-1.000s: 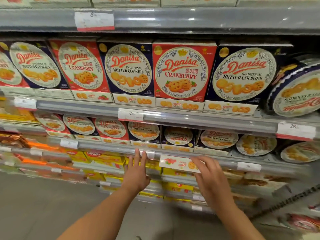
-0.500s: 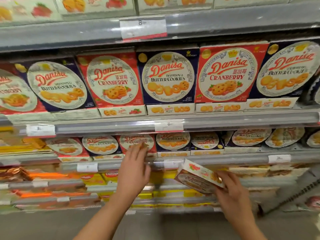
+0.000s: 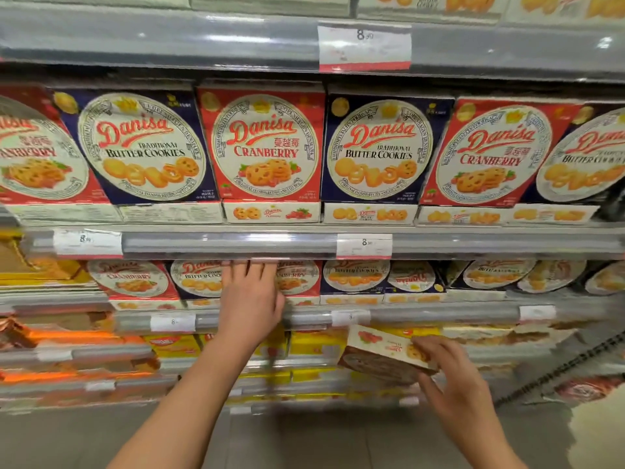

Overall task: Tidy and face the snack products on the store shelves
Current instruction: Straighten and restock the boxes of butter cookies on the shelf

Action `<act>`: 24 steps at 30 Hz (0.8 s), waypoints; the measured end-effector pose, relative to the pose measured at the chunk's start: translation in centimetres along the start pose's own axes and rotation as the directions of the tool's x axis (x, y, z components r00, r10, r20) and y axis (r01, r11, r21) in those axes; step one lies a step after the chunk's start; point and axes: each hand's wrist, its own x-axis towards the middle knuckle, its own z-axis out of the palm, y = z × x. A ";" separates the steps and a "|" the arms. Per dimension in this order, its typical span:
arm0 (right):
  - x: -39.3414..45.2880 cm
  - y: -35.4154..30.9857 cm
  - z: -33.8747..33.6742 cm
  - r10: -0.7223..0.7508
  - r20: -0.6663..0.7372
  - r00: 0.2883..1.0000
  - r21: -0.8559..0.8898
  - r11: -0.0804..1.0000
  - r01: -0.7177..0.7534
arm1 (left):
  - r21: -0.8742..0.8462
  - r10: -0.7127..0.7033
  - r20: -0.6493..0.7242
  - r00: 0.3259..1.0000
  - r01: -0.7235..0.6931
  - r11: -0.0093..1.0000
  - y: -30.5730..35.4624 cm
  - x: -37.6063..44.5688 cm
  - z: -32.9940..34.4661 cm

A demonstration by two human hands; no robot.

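Now at the snack shelves, facing Danisa cookie boxes. Left hand (image 3: pixel 248 296) up against the second visible shelf (image 3: pixel 233 245), fingers (image 3: pixel 252 269) straight and spread, released, flat on the fronts of a blue butter cookies box (image 3: pixel 196 277) and a red cranberry box (image 3: pixel 297 277) standing side by side. Fingertips just under the shelf's clear price rail.

Right hand (image 3: pixel 463 397) lower and to the right, grasping a loose cranberry box (image 3: pixel 389 358) in front of the lower shelf edge (image 3: pixel 439 316). Held tilted, white side panel with strawberry and cookie pictures turned upward, round printed face angled down and toward the camera. Fingers over the panel's right end, thumb under the box.

Above, a row of upright boxes: red cranberry alternating with blue butter cookies (image 3: pixel 382 147), faces forward, one red box (image 3: pixel 263 147) near the middle. White price tags (image 3: pixel 364 246) on the rails, reading 8 and smaller digits. Right of the left hand, more small boxes, 1 of them (image 3: pixel 411 277) upside down. Yellow packages (image 3: pixel 314 343) on the shelves below, blurred. Grey floor (image 3: pixel 321 441) at the bottom.
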 end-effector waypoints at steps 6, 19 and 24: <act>2.2 0.6 -1.7 -0.046 0.058 0.997 0.011 0.999 0.046 | 0.004 -0.148 -0.087 0.985 0.148 0.989 -1.7 -0.9 -0.2; 4.0 -2.0 -0.4 -0.071 0.077 0.995 0.073 0.995 0.065 | -0.062 -0.277 -0.226 0.934 0.270 0.961 -6.5 -4.3 -0.5; 5.8 -3.3 -0.5 -0.214 0.082 0.973 0.093 0.974 0.206 | -0.034 -0.270 -0.180 0.946 0.269 0.963 -7.6 -5.3 -1.1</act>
